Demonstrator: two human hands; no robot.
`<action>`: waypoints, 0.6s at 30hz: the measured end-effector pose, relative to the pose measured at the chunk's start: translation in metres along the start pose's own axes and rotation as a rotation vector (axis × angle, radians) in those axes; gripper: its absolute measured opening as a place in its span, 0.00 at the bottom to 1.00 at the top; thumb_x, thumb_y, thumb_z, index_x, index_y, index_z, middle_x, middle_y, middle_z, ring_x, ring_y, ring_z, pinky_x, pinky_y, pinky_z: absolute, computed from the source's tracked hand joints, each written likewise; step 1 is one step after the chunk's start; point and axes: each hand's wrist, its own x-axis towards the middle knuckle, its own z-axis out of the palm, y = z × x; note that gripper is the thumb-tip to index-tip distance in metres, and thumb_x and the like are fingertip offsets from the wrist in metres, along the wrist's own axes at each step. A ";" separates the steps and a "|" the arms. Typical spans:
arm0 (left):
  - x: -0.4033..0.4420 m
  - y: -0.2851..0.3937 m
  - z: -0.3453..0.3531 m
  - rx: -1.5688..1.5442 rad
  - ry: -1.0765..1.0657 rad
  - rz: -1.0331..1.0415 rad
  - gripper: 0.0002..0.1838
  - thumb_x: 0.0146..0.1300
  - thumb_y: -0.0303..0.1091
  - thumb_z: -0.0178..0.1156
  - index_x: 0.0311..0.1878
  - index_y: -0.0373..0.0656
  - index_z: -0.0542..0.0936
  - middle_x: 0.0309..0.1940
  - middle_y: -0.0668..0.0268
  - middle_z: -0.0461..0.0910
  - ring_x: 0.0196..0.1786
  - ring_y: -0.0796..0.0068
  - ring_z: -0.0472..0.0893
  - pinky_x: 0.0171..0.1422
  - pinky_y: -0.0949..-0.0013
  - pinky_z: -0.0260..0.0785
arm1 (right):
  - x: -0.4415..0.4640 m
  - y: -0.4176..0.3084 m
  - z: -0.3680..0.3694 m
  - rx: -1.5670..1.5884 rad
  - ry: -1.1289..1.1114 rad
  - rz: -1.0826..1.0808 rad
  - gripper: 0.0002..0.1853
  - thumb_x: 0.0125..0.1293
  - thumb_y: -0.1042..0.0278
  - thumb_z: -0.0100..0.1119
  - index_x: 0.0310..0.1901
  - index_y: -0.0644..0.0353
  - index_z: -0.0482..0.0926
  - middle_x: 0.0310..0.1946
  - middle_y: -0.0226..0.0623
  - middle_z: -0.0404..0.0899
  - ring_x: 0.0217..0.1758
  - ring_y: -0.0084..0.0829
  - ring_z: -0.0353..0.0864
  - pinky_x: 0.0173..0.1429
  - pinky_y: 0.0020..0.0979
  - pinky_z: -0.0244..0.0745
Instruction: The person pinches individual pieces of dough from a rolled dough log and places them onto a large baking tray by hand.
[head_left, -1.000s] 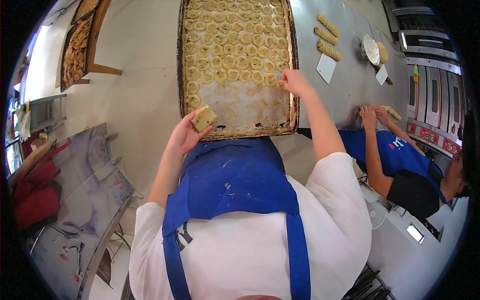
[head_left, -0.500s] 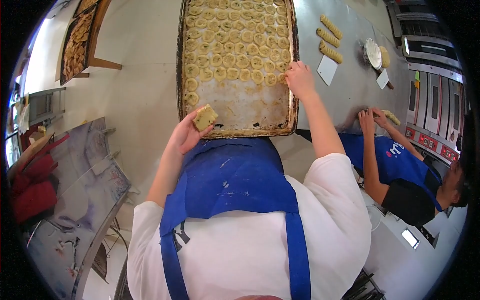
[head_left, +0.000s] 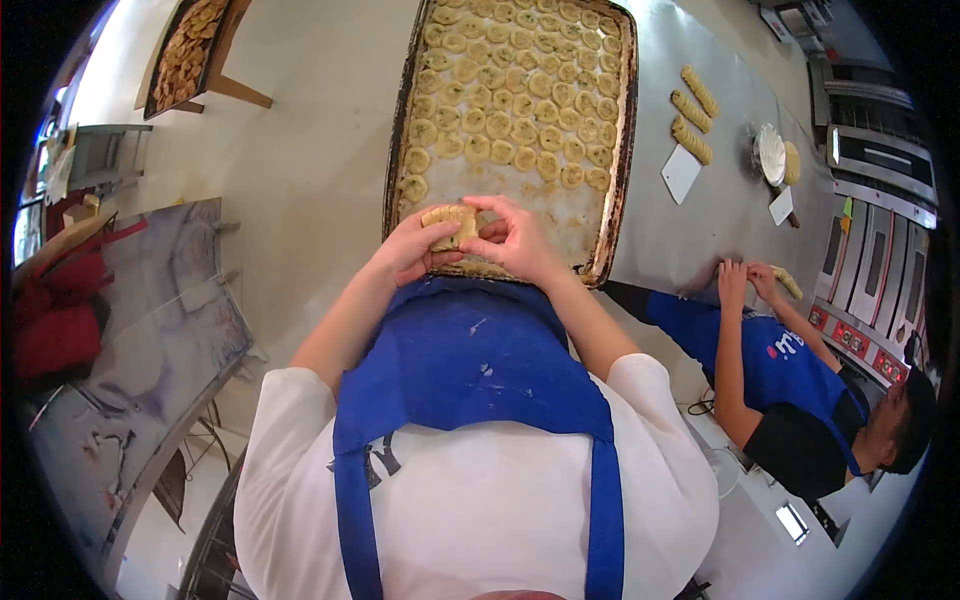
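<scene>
My left hand (head_left: 408, 252) is wrapped around a short chunk of sliced dough roll (head_left: 452, 226), pale yellow with green flecks. From the other side, the thumb and fingers of my right hand (head_left: 520, 240) pinch that chunk's right end. Both hands are over the near edge of a large dark-rimmed baking tray (head_left: 545, 215). Rows of flat round dough slices (head_left: 500, 125) cover its far and middle parts, with bare, stained surface nearer me. My hands hide part of the near left tray.
On the metal table (head_left: 650, 230) at right lie several sliced dough rolls (head_left: 692, 112), a white scraper (head_left: 681, 174) and a white bowl (head_left: 770, 154). A co-worker's hands (head_left: 745, 278) handle another roll there. Far left stands a tray of browned pieces (head_left: 188, 55).
My right hand has left the last slice at the tray's right side and come to the dough chunk in my left hand. The view has shifted, so the tray appears further right.
</scene>
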 end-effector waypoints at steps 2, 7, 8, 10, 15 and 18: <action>-0.003 -0.004 0.006 0.024 0.012 0.042 0.16 0.67 0.31 0.58 0.57 0.44 0.72 0.51 0.64 0.78 0.48 0.72 0.81 0.50 0.67 0.79 | -0.001 0.008 0.002 0.076 0.052 0.061 0.17 0.62 0.67 0.66 0.51 0.62 0.79 0.42 0.35 0.79 0.38 0.25 0.82 0.42 0.27 0.78; 0.002 -0.010 0.007 0.203 0.033 0.162 0.15 0.66 0.30 0.59 0.55 0.44 0.73 0.49 0.65 0.78 0.48 0.74 0.81 0.48 0.69 0.79 | 0.005 0.022 0.005 0.023 0.140 0.201 0.12 0.63 0.66 0.64 0.45 0.63 0.79 0.33 0.32 0.82 0.35 0.23 0.82 0.39 0.26 0.78; 0.003 -0.010 0.008 0.176 0.040 0.166 0.15 0.65 0.30 0.59 0.55 0.44 0.73 0.49 0.65 0.78 0.48 0.74 0.81 0.48 0.69 0.79 | 0.005 0.022 0.005 0.010 0.140 0.171 0.12 0.63 0.67 0.64 0.46 0.63 0.79 0.33 0.32 0.82 0.35 0.23 0.82 0.40 0.26 0.78; -0.001 -0.007 0.014 0.014 0.098 0.128 0.15 0.65 0.29 0.59 0.55 0.45 0.73 0.48 0.65 0.79 0.48 0.74 0.81 0.47 0.71 0.79 | 0.004 0.018 0.007 -0.017 0.139 0.111 0.13 0.63 0.69 0.64 0.47 0.63 0.79 0.33 0.32 0.82 0.36 0.23 0.82 0.40 0.25 0.78; -0.002 -0.003 0.008 -0.144 0.086 0.075 0.17 0.64 0.28 0.61 0.56 0.45 0.73 0.46 0.65 0.79 0.45 0.74 0.82 0.45 0.73 0.79 | 0.006 0.013 0.009 0.123 0.111 -0.048 0.15 0.60 0.73 0.66 0.49 0.63 0.79 0.34 0.32 0.81 0.38 0.22 0.82 0.42 0.23 0.77; 0.002 -0.003 0.003 0.053 0.057 0.059 0.20 0.62 0.29 0.63 0.57 0.44 0.72 0.45 0.65 0.79 0.44 0.73 0.82 0.45 0.73 0.79 | 0.006 0.020 -0.001 0.206 0.029 0.167 0.16 0.59 0.73 0.67 0.49 0.63 0.79 0.39 0.32 0.80 0.40 0.22 0.81 0.42 0.24 0.77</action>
